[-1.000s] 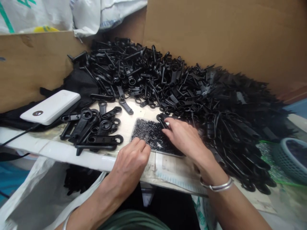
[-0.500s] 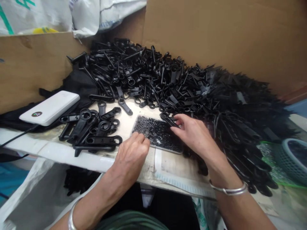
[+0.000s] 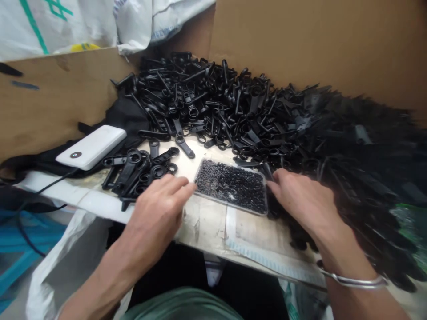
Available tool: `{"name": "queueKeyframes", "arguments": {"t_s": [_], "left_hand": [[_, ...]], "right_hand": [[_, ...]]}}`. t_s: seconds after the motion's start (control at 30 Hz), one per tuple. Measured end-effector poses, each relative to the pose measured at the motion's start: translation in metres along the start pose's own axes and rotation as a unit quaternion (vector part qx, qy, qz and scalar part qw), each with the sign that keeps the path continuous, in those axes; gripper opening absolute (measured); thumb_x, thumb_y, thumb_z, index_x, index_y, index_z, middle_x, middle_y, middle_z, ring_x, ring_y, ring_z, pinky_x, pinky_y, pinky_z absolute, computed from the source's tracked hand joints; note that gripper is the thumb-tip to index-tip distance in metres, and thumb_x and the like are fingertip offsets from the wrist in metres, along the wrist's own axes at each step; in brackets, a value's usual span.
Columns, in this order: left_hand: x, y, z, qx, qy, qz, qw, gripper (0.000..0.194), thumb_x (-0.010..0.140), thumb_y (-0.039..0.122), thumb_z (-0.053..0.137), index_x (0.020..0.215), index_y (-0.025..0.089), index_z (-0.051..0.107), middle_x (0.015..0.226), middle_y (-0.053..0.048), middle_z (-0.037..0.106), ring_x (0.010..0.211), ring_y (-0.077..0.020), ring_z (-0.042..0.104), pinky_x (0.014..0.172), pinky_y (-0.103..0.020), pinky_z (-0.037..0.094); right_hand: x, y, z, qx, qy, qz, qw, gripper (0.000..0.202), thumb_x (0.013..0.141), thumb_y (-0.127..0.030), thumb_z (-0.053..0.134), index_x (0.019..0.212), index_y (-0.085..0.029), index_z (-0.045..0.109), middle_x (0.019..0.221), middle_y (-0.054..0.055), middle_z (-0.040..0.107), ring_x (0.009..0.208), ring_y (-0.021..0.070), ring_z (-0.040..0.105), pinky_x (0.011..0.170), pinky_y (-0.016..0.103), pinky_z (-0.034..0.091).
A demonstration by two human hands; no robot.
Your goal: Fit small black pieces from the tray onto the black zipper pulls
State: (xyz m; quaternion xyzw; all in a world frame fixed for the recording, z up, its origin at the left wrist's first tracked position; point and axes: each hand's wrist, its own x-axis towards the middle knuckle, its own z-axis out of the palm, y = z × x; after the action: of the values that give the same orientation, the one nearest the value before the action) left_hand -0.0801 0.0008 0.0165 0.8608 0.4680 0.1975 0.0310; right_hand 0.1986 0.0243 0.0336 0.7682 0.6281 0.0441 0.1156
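My left hand (image 3: 163, 200) has its fingers curled and thumb pressed against them, just left of a shallow clear tray (image 3: 230, 205); anything pinched there is too small or hidden to make out. Tiny black and grey pieces (image 3: 230, 184) fill the tray. Beyond the tray's right edge, my right hand (image 3: 300, 195) is closed with thumb and fingertips on a black plastic arm (image 3: 267, 170), partly covered by the fingers. Another flat black arm (image 3: 247, 163) lies at the tray's far edge. Behind the left hand sits a small pile of ring-ended black arms (image 3: 133, 166).
A large heap of black plastic arms (image 3: 213, 102) spreads along the back and right, against cardboard walls (image 3: 300, 40). At the left, a white power bank (image 3: 91, 146) with a cable rests on black cloth. A white sack (image 3: 70, 262) hangs below the table edge.
The view has swung left, so things appear shifted right. My left hand has moved left, off the tray's near corner. My right hand has drawn right, from above the tray to beyond its right edge.
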Motion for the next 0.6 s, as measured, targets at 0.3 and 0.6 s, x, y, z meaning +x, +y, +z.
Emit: {"name": "queueKeyframes", "arguments": {"t_s": [0.3, 0.6], "left_hand": [[-0.019, -0.044, -0.021, 0.111, -0.097, -0.013, 0.989, 0.019, 0.086, 0.007, 0.047, 0.086, 0.02, 0.061, 0.089, -0.005, 0.059, 0.083, -0.023, 0.048, 0.07, -0.038, 0.034], [-0.002, -0.043, -0.019, 0.116, -0.127, 0.042, 0.984, 0.021, 0.089, 0.01, 0.046, 0.07, 0.02, 0.049, 0.08, -0.003, 0.051, 0.08, -0.0231, 0.044, 0.074, -0.042, 0.028]], "right_hand": [[-0.007, 0.02, 0.008, 0.067, 0.014, 0.064, 0.996, 0.042, 0.086, -0.06, 0.037, 0.11, -0.034, 0.061, 0.102, 0.006, 0.071, 0.086, 0.0315, 0.065, 0.06, 0.037, 0.043], [-0.045, 0.035, 0.026, 0.23, 0.066, 0.081, 0.968, 0.047, 0.067, -0.067, 0.048, 0.093, -0.036, 0.07, 0.08, 0.0, 0.074, 0.066, 0.0254, 0.067, 0.063, 0.037, 0.048]]}}
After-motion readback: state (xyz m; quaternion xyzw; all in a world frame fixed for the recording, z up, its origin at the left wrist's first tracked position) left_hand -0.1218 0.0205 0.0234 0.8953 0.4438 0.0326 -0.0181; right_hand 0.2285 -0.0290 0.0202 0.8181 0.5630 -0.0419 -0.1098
